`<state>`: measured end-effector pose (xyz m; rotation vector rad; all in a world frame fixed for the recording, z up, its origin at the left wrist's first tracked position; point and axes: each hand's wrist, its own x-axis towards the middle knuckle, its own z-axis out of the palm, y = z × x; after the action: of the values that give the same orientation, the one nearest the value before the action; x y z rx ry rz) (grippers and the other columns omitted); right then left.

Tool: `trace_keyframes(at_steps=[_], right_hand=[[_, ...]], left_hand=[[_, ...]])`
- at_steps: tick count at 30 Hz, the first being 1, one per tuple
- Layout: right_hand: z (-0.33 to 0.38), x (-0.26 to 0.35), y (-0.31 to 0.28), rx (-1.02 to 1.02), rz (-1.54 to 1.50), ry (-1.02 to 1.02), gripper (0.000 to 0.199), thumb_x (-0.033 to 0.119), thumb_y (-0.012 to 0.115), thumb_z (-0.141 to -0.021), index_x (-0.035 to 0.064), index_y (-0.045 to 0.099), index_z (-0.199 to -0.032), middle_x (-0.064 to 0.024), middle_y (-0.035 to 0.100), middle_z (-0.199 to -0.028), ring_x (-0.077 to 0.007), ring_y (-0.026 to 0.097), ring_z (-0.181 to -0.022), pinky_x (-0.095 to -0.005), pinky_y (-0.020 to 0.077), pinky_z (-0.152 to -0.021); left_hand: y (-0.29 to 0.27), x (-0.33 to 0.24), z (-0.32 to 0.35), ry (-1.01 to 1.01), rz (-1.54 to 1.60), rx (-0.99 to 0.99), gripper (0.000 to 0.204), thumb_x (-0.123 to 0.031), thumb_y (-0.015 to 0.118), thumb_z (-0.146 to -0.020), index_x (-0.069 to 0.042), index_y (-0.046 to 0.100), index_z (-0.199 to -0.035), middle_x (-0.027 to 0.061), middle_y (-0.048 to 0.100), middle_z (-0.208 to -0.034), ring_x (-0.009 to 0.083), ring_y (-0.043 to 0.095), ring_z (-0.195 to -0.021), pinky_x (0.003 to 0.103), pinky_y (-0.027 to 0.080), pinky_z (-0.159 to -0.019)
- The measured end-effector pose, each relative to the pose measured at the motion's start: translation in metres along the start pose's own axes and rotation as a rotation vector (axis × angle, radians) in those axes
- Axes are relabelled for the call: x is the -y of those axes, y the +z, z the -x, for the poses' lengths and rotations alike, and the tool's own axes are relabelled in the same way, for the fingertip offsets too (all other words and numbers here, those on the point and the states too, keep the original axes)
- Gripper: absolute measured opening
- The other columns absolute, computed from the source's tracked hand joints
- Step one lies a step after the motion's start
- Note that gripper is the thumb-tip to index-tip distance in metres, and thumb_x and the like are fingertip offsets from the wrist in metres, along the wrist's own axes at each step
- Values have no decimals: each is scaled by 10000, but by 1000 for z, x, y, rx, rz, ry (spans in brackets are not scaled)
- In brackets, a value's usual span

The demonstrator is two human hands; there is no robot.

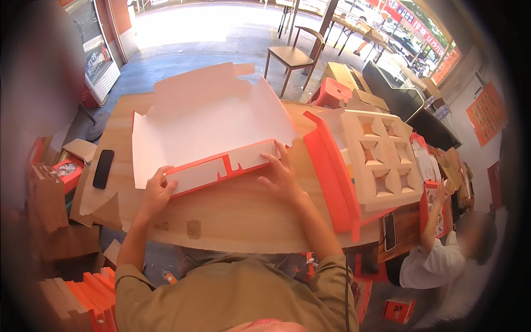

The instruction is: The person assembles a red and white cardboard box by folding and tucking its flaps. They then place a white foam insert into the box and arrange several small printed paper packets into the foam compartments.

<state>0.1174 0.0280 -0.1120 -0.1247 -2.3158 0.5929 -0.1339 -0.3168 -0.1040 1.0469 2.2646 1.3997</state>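
Note:
In front of me on the wooden table lies a large gift box blank [204, 119], white inside and red outside, its near wall folded up with notched white flaps. My left hand [157, 193] pinches the left end of this near wall, thumb inside the fold. At the wall's right end my right hand [283, 172] rests with fingers apart, the fingertips touching the flap and the thumb held off it. To the right, a cream insert tray [381, 157] with several square openings leans on red folded box pieces [332, 177].
A black phone [103, 169] lies at the table's left, another phone [390, 231] at the lower right. A person [437, 257] works at the right with a red box [432, 207]. Cartons [52, 205] stand at the left; a chair [293, 57] stands beyond the table [238, 227].

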Motion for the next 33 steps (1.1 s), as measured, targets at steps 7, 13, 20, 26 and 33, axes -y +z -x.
trace_keyframes(at_steps=[7, 13, 20, 26, 33], right_hand=[[-38, -34, 15, 58, -119, 172, 475, 271, 766, -999, 133, 649, -1439, -233, 506, -1606, -429, 563, -1404, -563, 391, -1223], [-19, -24, 3, 211, 245, -12, 559, 378, 812, -955, 157, 654, -1443, -183, 580, -1491, -401, 586, -1355, -624, 353, -1237], [30, -14, -15, 283, 409, -24, 598, 448, 842, -901, 190, 670, -1413, -116, 629, -1384, -313, 620, -1305, -633, 409, -1174], [50, -1, -22, 336, 429, -33, 623, 475, 851, -883, 124, 678, -1368, -70, 668, -1320, -288, 655, -1245, -572, 459, -1046], [59, 49, -41, 409, 588, 50, 649, 532, 811, -913, 107, 658, -1380, -123, 659, -1244, -292, 590, -1290, -517, 475, -1057]], left_hand=[[10, -14, 1, 188, -326, -105, 404, -168, 685, -1022, -87, 666, -1418, 152, 705, -1073, 274, 675, -830, 421, 557, -725], [21, -2, 8, 485, -690, -226, 312, -211, 722, -998, -90, 741, -1285, 192, 686, -1308, 362, 694, -1137, 483, 584, -937], [24, -39, 17, 597, -747, 84, 575, -330, 870, -829, -64, 707, -1313, 134, 705, -1257, 339, 686, -1128, 471, 561, -949], [23, -17, 18, 562, -799, 239, 678, -330, 900, -784, -94, 681, -1381, 109, 693, -1184, 316, 672, -1066, 462, 556, -905], [19, -48, 21, 411, -770, 341, 763, -355, 895, -787, -93, 640, -1457, 124, 647, -1023, 325, 645, -955, 459, 524, -865]])
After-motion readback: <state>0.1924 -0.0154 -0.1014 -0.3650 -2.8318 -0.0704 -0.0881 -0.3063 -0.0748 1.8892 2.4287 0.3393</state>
